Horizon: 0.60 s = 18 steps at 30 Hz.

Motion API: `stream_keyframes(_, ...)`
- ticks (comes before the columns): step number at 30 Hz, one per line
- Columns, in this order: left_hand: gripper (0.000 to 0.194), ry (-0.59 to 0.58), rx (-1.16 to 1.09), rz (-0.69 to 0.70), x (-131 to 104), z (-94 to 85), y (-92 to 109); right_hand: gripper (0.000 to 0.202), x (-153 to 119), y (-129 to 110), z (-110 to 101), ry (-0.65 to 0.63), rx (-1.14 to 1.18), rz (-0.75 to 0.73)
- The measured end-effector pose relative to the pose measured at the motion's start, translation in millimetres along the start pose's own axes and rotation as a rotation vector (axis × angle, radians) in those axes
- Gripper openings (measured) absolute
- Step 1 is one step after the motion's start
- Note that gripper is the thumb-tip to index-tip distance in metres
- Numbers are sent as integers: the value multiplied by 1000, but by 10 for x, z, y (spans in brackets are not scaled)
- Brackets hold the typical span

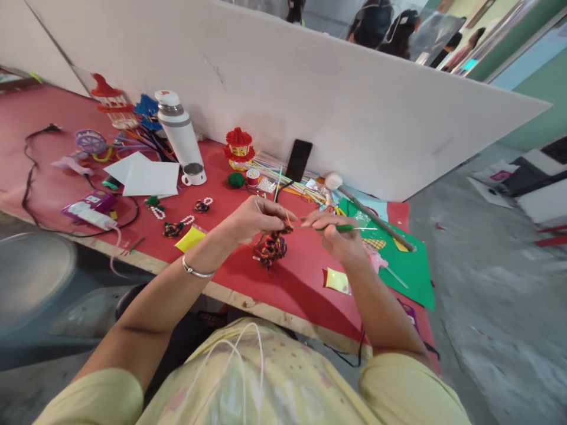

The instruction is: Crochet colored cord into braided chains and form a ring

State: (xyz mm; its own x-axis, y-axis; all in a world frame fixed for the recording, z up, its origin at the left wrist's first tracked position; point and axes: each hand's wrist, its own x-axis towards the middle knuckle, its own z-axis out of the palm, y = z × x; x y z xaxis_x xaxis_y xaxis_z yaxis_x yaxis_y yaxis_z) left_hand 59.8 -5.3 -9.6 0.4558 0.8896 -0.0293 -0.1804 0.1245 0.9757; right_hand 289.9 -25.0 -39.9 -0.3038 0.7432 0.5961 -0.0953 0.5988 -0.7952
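My left hand (pixel 261 219) is closed in a pinch on a small crocheted piece (pixel 287 229) of dark, red and orange yarn. Below it, over the red tabletop, is a bunched clump of the same multicoloured yarn (pixel 271 251); whether it hangs or rests there I cannot tell. My right hand (pixel 339 233) grips a crochet hook (pixel 340 228) by its green handle. The hook's thin metal shaft points left and reaches the crocheted piece at my left fingertips. An orange strand rises beside my left thumb. Part of the piece is hidden by the fingers.
A white thermos (pixel 179 136) stands behind on the left, near white cards (pixel 150 177). Further along are a small red lantern craft (pixel 239 147), a green yarn ball (pixel 236 180) and a phone (pixel 299 160) against the white partition (pixel 310 88). A stick (pixel 376 218) crosses the green sheet (pixel 416 271).
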Motion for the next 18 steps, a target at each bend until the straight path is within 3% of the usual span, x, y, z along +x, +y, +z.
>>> stream_keyframes(2, 37, 80, -34, 92, 23, 100, -85, 26, -59, 113, 115, 139, -16, -7)
stream_keyframes(5, 51, 260, -53, 216, 55, 270, -257, 16, -132, 243, 262, 235, -400, -128)
stream_keyframes(8, 51, 366, -165, 209, 50, 379, -367, 31, -166, 334, 344, 303, -767, -298)
stream_keyframes(12, 40, 211, -358, -30, -8, 295, -293, 31, -115, 348, 299, 332, -745, -447)
stream_keyframes(14, 39, 115, -345, -113, -36, 176, -196, 28, -62, 285, 196, 218, -640, -452)
stream_keyframes(18, 41, 41, -202, -98, -61, -17, -39, 28, 7, 104, -53, 21, -559, -395)
